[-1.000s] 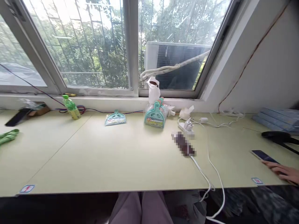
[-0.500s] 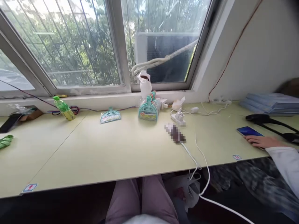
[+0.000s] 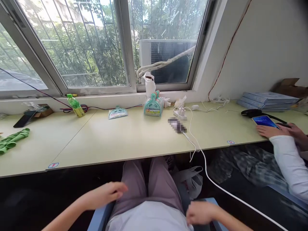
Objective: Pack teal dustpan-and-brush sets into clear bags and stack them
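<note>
My left hand (image 3: 106, 194) hovers over my left thigh, close to the chair's armrest (image 3: 97, 218). It holds nothing, and a gap shows between thumb and fingers. Beside my right hip is my right hand (image 3: 201, 212), smeared by motion, so its fingers cannot be made out. Both hands are below the front edge of the pale yellow table (image 3: 103, 141) and touch nothing on it. Against the window sill leans a bagged stack of teal dustpan-shaped pieces (image 3: 153, 107). One similar flat teal piece (image 3: 117, 113) lies to its left.
Left are a green-capped bottle (image 3: 76, 106), green tubular strips (image 3: 14, 140) and a black phone (image 3: 24, 119). A power strip (image 3: 180, 114), a pixelated item (image 3: 177, 124) and a white cable (image 3: 223, 189) lie right. A neighbour's hand (image 3: 271, 131) touches a lit phone (image 3: 264, 121).
Both my hands have come into view from below. The view has tilted down and shifted, showing more of my lap. The neighbour's phone is now raised, with a second hand there.
</note>
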Tool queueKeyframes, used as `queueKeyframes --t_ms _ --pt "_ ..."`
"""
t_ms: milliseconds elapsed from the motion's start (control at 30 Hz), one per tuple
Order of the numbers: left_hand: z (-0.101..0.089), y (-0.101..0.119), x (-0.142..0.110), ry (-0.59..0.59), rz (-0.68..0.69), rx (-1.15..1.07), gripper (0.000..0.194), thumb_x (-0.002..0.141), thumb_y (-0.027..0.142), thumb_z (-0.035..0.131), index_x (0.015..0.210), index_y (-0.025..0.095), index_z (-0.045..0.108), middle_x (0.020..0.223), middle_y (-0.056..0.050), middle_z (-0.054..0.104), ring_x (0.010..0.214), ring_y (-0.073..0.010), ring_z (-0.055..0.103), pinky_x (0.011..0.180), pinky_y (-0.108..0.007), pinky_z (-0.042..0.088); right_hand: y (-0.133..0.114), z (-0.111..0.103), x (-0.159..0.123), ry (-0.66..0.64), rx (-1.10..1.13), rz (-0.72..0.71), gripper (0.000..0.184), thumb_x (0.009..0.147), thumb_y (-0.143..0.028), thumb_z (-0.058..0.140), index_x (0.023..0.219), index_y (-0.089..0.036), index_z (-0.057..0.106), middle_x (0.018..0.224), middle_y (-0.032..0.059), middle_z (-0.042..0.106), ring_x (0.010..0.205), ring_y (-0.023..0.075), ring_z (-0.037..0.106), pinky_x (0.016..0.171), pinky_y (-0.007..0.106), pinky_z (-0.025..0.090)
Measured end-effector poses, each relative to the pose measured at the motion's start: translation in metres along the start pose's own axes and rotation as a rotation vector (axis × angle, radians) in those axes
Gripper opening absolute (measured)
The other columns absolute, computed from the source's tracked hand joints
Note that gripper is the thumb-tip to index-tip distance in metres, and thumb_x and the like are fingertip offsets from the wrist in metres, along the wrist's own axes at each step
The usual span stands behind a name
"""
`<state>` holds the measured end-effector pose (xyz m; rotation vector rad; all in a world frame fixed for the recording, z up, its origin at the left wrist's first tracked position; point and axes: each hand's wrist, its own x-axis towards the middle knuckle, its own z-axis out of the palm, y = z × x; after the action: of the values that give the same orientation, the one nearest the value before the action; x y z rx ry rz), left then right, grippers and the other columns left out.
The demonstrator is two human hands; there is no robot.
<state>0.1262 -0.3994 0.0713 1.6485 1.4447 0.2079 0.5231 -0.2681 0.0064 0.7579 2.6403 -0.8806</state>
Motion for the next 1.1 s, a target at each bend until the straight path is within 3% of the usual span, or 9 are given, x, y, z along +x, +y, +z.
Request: queueKeyframes --t_ms 133,267,400,467,667,800,900,1000,1100 --pt "-0.060 0.031 0.068 -0.070 0.317 -0.102 0.035 0.092 0.040 0.044 0.113 0.023 0.067 0.116 -0.005 0.066 0.108 -0.0198 0.059 0.096 -0.031 0.043 -0.013 -0.050 0.067 0.152 0.478 -0.281 0.030 0.089 -0.030 0.047 0.109 -0.026 0.069 0.105 0.0039 0.071 0.097 0.0181 0.066 0.088 0.033 0.049" --pt "-0.106 0.036 0.179 0.321 0.501 -0.144 0.031 0.088 0.030 0.048 0.105 0.016 0.069 0.106 -0.008 0.069 0.101 -0.0202 0.061 0.095 -0.034 0.044 0.001 -0.131 0.174 0.579 0.764 -0.356 0.030 0.083 -0.024 0.045 0.103 -0.017 0.067 0.101 0.0081 0.072 0.093 0.0172 0.066 0.080 0.030 0.050" --pt "-0.136 0.012 0.272 0.933 0.173 -0.153 0.033 0.080 0.008 0.044 0.097 0.018 0.070 0.109 -0.007 0.067 0.101 -0.0166 0.061 0.096 -0.031 0.045 0.035 -0.183 0.274 1.062 0.736 -0.042 0.043 0.082 -0.016 0.033 0.117 -0.020 0.058 0.119 0.0082 0.065 0.101 0.0150 0.063 0.082 0.029 0.050" --pt "-0.150 -0.006 0.297 1.043 0.076 -0.153 0.034 0.076 0.005 0.044 0.096 0.014 0.070 0.111 -0.011 0.065 0.099 -0.0186 0.062 0.096 -0.034 0.045 0.052 -0.197 0.307 1.202 0.634 0.168 0.044 0.079 -0.014 0.034 0.116 -0.016 0.058 0.115 0.0116 0.066 0.101 0.0173 0.062 0.086 0.032 0.049" --pt "-0.174 -0.057 0.329 1.093 -0.034 -0.164 0.032 0.079 0.008 0.041 0.091 0.015 0.070 0.087 -0.007 0.069 0.078 -0.0153 0.066 0.079 -0.029 0.053 0.090 -0.215 0.358 1.271 0.526 0.243 0.039 0.079 -0.015 0.041 0.112 -0.014 0.062 0.115 0.0140 0.063 0.107 0.0206 0.058 0.099 0.035 0.041" --pt "-0.192 -0.074 0.343 1.167 -0.111 -0.111 0.037 0.080 0.010 0.038 0.099 0.014 0.070 0.110 -0.013 0.065 0.104 -0.0203 0.061 0.096 -0.033 0.046 0.099 -0.211 0.371 1.161 0.460 0.212 0.031 0.081 -0.014 0.041 0.093 -0.017 0.069 0.101 0.0083 0.069 0.093 0.0185 0.062 0.091 0.032 0.045" --pt "-0.221 -0.091 0.342 1.228 -0.181 -0.029 0.042 0.079 0.012 0.042 0.115 0.005 0.063 0.142 -0.022 0.041 0.138 -0.0305 0.031 0.111 -0.042 0.028 0.096 -0.204 0.372 1.076 0.398 0.151 0.028 0.080 -0.012 0.044 0.084 -0.020 0.071 0.095 0.0048 0.071 0.090 0.0172 0.063 0.088 0.030 0.046" --pt "-0.258 -0.120 0.328 1.205 -0.325 0.288 0.065 0.081 0.021 0.045 0.140 -0.003 0.036 0.156 -0.025 0.010 0.146 -0.0332 -0.005 0.114 -0.054 0.008 0.090 -0.201 0.370 1.032 0.325 0.084 0.029 0.081 -0.011 0.044 0.084 -0.021 0.072 0.096 0.0049 0.071 0.092 0.0175 0.063 0.089 0.030 0.046" --pt "-0.292 -0.150 0.315 1.079 -0.509 0.422 0.068 0.088 0.036 0.035 0.146 0.000 0.027 0.156 -0.025 0.006 0.145 -0.0341 -0.006 0.110 -0.062 0.008 0.087 -0.203 0.372 1.038 0.324 0.062 0.029 0.082 -0.011 0.045 0.084 -0.021 0.072 0.096 0.0046 0.072 0.094 0.0182 0.064 0.089 0.031 0.046"
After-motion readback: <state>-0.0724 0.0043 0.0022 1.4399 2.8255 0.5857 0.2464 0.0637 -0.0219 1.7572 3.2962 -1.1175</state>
